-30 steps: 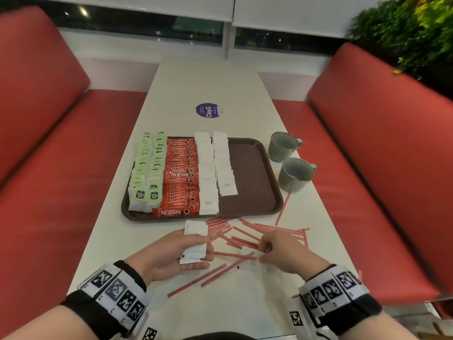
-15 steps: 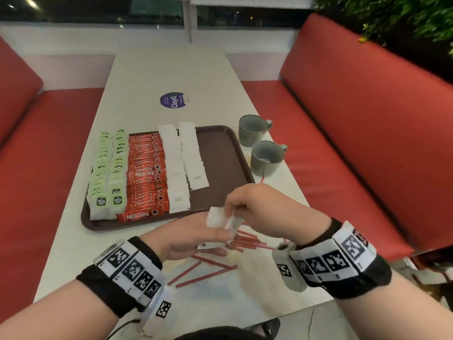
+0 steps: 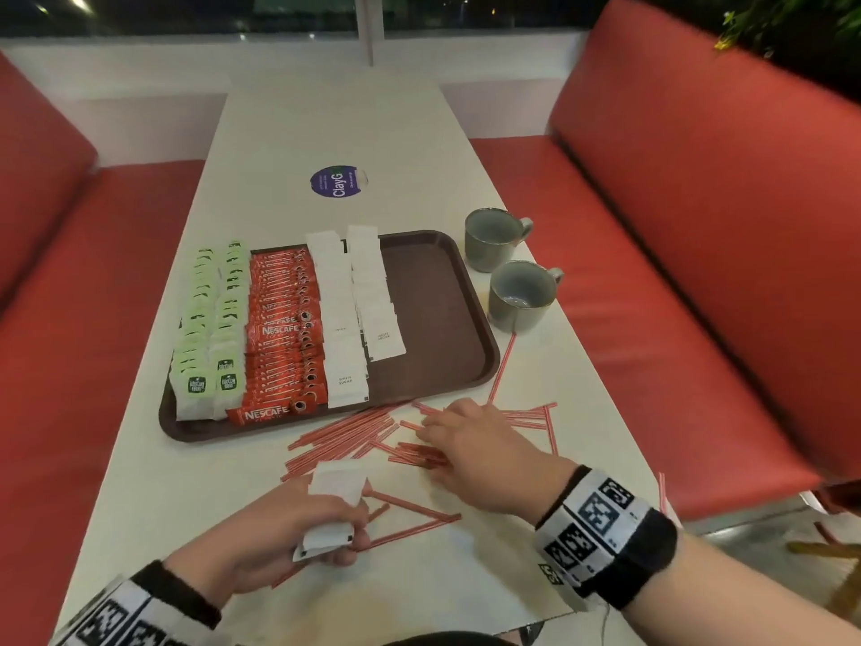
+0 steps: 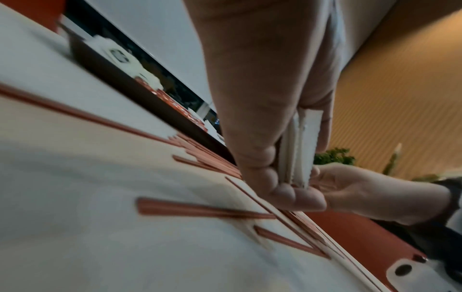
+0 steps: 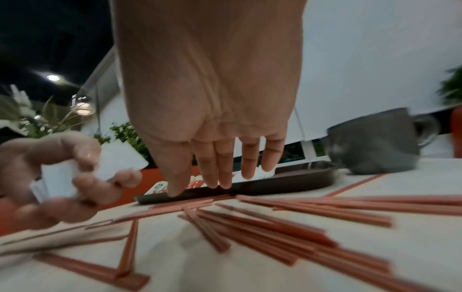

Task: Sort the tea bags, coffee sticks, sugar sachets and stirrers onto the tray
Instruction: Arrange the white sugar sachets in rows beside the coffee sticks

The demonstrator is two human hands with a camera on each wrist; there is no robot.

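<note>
The left hand (image 3: 279, 533) grips a small stack of white paper sugar sachets (image 3: 331, 505), fingers (image 4: 282, 193) curled round the lower end and the thumb along one face; the left wrist view shows several sachets edge-on (image 4: 297, 150), pressed together. The stack is held just above the pale surface (image 3: 326, 123), near the front edge of the dark brown plastic tray (image 3: 442, 319).

The right hand (image 3: 475, 454) is empty, its fingers (image 5: 220, 164) straight and slightly spread, reaching down over the scattered red paper-wrapped stirrers (image 3: 345, 438). Whether the fingertips touch the stirrers cannot be told.

Half a second ago the right hand was raised at the sachet stack, meeting the left hand; it has since moved away, down and to the right over the stirrers. The left hand has kept its grip on the stack.

On the tray, two rows of green-and-white tea bags (image 3: 209, 328) lie at the left, then a row of red Nescafé coffee sticks (image 3: 282, 333), then two rows of white sugar sachets (image 3: 354, 310). The right part of the tray is bare.

Two grey ceramic mugs (image 3: 508, 268) stand on the surface just right of the tray. A round purple sticker (image 3: 336, 181) lies beyond it. Red upholstered benches (image 3: 699, 226) flank both sides.
</note>
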